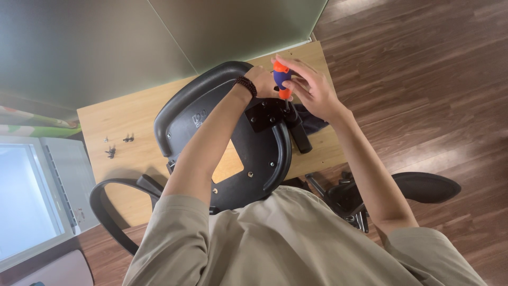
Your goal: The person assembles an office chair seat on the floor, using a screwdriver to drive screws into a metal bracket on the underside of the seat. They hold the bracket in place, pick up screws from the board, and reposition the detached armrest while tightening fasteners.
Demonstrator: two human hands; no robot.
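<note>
Driving screw into seat plate (267, 114).
Right hand (312, 87) grips screwdriver (282, 78); left hand (262, 80) clasps seat (211, 111). We keep it vertical.

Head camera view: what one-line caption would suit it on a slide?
Right hand holds an orange-and-blue screwdriver upright on the black metal plate of an upturned black plastic chair seat.

The right hand (312, 90) wraps around an orange and blue screwdriver (281, 79), tip down on a black plate (264, 114) of the chair seat (222, 132). The left hand (263, 80) rests just beside it. Small screws (111, 152) lie on the tabletop (116, 122).
</note>
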